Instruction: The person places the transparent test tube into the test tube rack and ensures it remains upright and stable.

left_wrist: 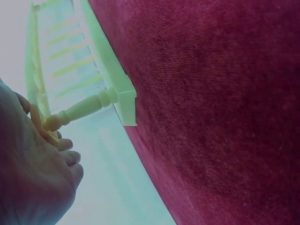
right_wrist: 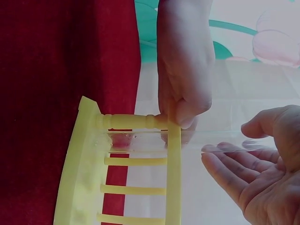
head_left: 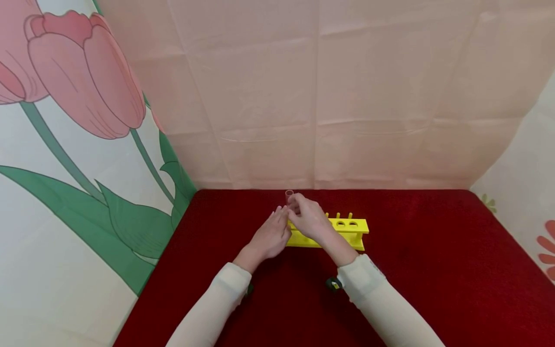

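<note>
A yellow test tube rack (head_left: pixel 360 226) stands on the table, with round holes along its top plate and several pegs behind. My left hand (head_left: pixel 270 234) is at the rack's left end. In the right wrist view its thumb presses the end of the top plate, pinching it with the fingers. A clear test tube (right_wrist: pixel 140 141) passes through the end hole, its lower end near the rack's base (right_wrist: pixel 75 173). Round the tube's upper part, my right hand (right_wrist: pixel 267 176) has thumb and fingers on opposite sides, holding it loosely. Its rim shows above the right hand in the head view.
Dark red cloth (head_left: pixel 425 270) covers the table. A pale curtain (head_left: pixel 260 96) hangs behind the far edge, and a tulip-printed cloth (head_left: pixel 86 86) hangs at the left. A small dark object (head_left: pixel 333 283) shows beside the right sleeve.
</note>
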Demonstrator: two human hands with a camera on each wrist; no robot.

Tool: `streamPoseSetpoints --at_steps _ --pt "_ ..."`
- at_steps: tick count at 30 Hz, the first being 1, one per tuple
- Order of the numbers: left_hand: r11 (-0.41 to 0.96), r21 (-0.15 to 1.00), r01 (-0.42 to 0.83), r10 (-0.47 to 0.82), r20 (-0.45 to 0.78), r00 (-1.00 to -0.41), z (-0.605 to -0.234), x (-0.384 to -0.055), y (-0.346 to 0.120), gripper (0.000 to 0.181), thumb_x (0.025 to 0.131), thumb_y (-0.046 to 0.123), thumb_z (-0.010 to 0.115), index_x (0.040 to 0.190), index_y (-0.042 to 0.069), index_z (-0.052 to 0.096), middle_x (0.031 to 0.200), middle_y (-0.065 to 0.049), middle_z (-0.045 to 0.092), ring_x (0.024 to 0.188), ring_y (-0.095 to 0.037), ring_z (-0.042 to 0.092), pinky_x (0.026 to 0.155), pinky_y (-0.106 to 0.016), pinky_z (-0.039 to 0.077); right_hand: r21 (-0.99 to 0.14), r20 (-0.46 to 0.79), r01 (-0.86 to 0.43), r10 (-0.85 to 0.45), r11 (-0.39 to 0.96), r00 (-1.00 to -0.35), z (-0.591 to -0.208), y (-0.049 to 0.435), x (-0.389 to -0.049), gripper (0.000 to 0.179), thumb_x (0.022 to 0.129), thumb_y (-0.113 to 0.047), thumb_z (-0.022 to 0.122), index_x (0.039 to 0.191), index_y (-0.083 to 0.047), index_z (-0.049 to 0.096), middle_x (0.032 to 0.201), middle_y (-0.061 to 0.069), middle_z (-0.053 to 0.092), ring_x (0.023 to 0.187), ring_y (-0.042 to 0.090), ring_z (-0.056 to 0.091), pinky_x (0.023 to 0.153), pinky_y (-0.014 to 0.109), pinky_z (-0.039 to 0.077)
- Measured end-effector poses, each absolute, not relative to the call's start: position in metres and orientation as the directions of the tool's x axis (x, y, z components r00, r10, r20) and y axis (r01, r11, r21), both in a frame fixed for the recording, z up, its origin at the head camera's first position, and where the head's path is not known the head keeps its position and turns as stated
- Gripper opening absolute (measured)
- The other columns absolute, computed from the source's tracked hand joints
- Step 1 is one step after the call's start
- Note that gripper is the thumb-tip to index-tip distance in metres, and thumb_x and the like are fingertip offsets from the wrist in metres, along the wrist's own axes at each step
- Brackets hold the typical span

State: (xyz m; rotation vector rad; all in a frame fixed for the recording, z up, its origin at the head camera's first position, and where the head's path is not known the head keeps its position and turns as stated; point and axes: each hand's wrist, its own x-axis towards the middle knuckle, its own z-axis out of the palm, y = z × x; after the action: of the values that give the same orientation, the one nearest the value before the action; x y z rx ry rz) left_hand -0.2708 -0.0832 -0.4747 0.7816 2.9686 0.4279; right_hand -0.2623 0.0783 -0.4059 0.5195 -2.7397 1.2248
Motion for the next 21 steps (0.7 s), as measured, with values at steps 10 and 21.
streamPoseSetpoints --at_steps 10,21 --pt "0.832 0.285 0.477 0.488 0.033 -0.872 -0.4751 -0.2703 -0.0831 0.059 0.111 0.028 0.025 0.163 0.008 0.01 0.17 -0.006 0.01 0.157 -0.025 0.004 0.127 -0.038 0.009 -0.711 0.235 -0.359 -0.277 0.605 -0.932 -0.41 0.0804 -0.2633 0.032 0.097 -0.014 0.067 0.126 -0.002 0.061 0.116 0.013 0.071 0.102 0.027 0.069 0.091 0.042 0.059" --pt "0.83 0.291 0.476 0.488 0.034 -0.872 -0.4724 -0.2684 -0.0831 0.058 0.111 0.028 0.026 0.163 0.008 0.012 0.17 -0.007 0.012 0.157 -0.025 0.005 0.127 -0.038 0.009 -0.724 0.214 -0.332 -0.261 0.604 -0.941 -0.413 0.0828 -0.2646 0.028 0.097 -0.016 0.067 0.123 -0.006 0.061 0.117 0.012 0.07 0.103 0.027 0.069 0.091 0.042 0.059"
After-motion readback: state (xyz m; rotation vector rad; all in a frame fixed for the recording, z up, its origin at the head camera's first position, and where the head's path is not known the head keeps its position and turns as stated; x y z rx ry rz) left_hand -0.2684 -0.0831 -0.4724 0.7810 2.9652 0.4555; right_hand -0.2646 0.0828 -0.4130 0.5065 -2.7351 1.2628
